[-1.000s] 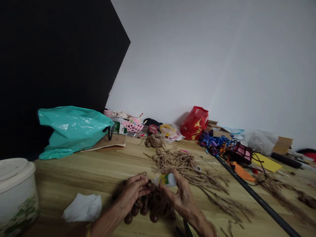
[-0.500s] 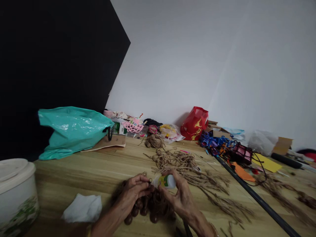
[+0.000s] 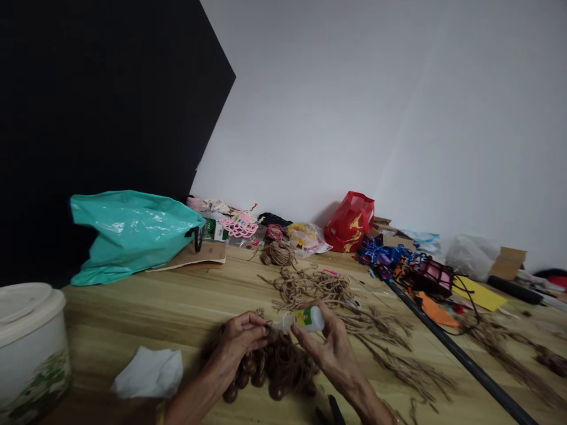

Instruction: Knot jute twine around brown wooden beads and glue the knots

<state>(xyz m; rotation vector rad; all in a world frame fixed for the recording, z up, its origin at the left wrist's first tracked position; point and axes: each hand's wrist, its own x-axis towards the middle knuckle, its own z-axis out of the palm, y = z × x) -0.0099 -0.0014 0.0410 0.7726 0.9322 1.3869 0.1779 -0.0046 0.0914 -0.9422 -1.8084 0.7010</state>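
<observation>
My right hand (image 3: pixel 330 342) is closed around a small white glue bottle (image 3: pixel 305 319) with a yellow-green label. The bottle lies tilted on its side, its nozzle pointing left toward my left hand (image 3: pixel 241 342). That hand pinches a piece of brown cord (image 3: pixel 268 324) close to the nozzle; whether the two touch I cannot tell. Under both hands is a bundle of brown cord strung with round dark-brown beads (image 3: pixel 276 389), partly hidden by my fingers. A dark-handled tool (image 3: pixel 335 408) shows at the bottom edge, below my right hand.
Loose brown cord (image 3: pixel 310 286) spreads behind my hands. On the left stand a lidded white bucket (image 3: pixel 33 348), a white cloth (image 3: pixel 148 373) and a teal plastic bag (image 3: pixel 133 233). A black strip (image 3: pixel 460 352) crosses the table at right. A red bag (image 3: pixel 349 221) leans at the wall.
My right hand has drawn the bottle slightly to the right and up, away from my left fingers. The left hand keeps nearly the same place, still pinching the cord.
</observation>
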